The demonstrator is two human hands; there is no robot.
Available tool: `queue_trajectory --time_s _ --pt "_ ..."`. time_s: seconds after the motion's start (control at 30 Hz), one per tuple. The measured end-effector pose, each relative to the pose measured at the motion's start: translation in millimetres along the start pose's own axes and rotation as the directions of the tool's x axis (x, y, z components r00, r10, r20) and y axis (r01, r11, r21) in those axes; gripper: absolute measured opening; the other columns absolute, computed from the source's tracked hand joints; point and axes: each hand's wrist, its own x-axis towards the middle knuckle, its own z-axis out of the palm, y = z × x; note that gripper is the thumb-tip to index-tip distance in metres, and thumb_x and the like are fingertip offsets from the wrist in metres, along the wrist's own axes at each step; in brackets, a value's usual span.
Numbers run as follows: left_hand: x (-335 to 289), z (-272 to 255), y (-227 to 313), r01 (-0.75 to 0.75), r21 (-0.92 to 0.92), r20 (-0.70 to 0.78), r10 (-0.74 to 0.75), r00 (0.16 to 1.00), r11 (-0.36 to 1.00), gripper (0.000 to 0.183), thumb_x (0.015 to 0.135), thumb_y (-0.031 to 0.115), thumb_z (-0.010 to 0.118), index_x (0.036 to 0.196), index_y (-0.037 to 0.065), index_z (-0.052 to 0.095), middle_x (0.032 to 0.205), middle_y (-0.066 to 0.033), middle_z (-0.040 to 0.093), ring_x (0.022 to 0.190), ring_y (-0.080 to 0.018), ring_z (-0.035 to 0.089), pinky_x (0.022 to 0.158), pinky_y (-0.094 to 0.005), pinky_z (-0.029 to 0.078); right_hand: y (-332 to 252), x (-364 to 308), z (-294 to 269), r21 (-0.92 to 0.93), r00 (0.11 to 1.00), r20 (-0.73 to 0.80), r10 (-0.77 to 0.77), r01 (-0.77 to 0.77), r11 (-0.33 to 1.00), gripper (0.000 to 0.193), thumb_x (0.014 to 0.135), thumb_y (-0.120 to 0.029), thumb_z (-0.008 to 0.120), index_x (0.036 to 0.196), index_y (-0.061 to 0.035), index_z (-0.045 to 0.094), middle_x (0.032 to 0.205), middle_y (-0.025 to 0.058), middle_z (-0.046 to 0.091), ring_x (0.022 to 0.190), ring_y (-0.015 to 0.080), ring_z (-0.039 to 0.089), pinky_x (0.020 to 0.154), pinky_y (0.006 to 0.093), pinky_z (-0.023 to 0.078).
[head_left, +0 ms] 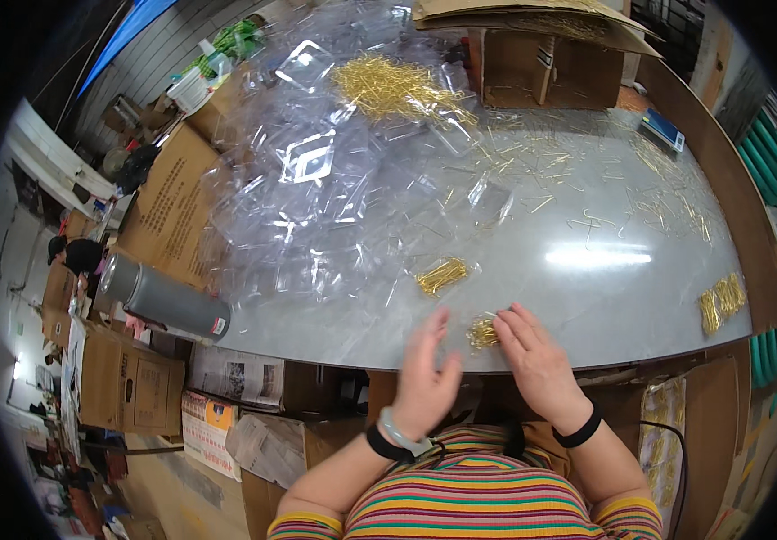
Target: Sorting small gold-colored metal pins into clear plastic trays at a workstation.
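A small bundle of gold wire hooks [481, 333] lies by the table's near edge, between my two hands. My right hand [539, 362] rests at the bundle's right side, its fingers stretched out and its fingertips touching the wires. To the left of the bundle is my left hand [428, 380], apart from it, slightly blurred, with thumb and fingers spread and nothing in them. Just beyond lies another gold bundle [442, 276] beside clear plastic packs. A third bundle of hooks [721, 302] sits at the table's right edge.
Clear plastic boxes [303, 207] spread over the table's left half, topped by a heap of loose gold hooks [388, 85]. A grey bottle [165, 297] lies at the left edge. A cardboard box [546, 67] stands at the back; a wooden border [730, 171] runs along the right.
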Motion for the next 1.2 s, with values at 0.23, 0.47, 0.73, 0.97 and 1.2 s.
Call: queue_trajectory --time_s 0.23,0.47,0.73,0.97,1.2 --pt "59 -59 -8 0.605 -0.391 0.165 -0.594 0.788 0.694 0.036 0.104 0.020 0.056 0.125 -0.009 0.052 0.108 -0.0197 0.065 0.089 -0.0251 0.071 0.079 -0.0347 0.061 16 -7 -1 0.024 0.995 -0.089 0.054 -0.052 0.998 0.047 0.083 0.005 0.056 0.130 0.0026 0.056 0.133 0.0162 0.057 0.130 0.0361 0.052 0.105 0.0420 0.048" --pt "91 -53 2 0.693 -0.301 0.182 -0.674 0.716 0.655 0.022 0.101 0.013 0.059 0.107 -0.007 0.057 0.098 -0.0181 0.066 0.085 -0.0253 0.071 0.074 -0.0342 0.063 15 -8 0 0.041 0.994 -0.096 0.060 -0.056 0.998 0.047 0.084 0.004 0.058 0.130 0.0028 0.056 0.132 0.0171 0.057 0.129 0.0370 0.052 0.106 0.0428 0.047" --pt "46 -57 6 0.555 -0.522 0.219 -0.527 0.821 0.648 0.012 0.104 0.010 0.054 0.104 -0.002 0.055 0.104 -0.0144 0.065 0.101 -0.0240 0.069 0.093 -0.0379 0.059 8 -6 -4 0.118 0.987 -0.103 0.126 -0.114 0.986 0.042 0.088 0.003 0.058 0.129 0.0039 0.055 0.131 0.0181 0.057 0.127 0.0382 0.053 0.108 0.0440 0.044" --pt "51 -78 -25 0.536 -0.489 0.379 -0.386 0.841 0.688 0.014 0.105 0.015 0.053 0.104 0.001 0.055 0.102 -0.0112 0.065 0.099 -0.0220 0.069 0.087 -0.0352 0.059 6 0 3 0.026 0.988 -0.094 0.127 -0.125 0.992 0.040 0.090 0.001 0.060 0.129 0.0009 0.055 0.129 0.0169 0.057 0.124 0.0366 0.055 0.106 0.0431 0.046" --pt "79 -93 -25 0.555 -0.405 0.497 -0.335 0.801 0.727 0.015 0.105 0.017 0.054 0.105 0.002 0.055 0.103 -0.0101 0.065 0.098 -0.0225 0.069 0.086 -0.0343 0.059 0 1 3 -0.027 0.976 -0.132 0.175 -0.180 0.983 0.038 0.090 -0.001 0.061 0.127 0.0002 0.057 0.127 0.0150 0.058 0.122 0.0359 0.056 0.104 0.0423 0.048"
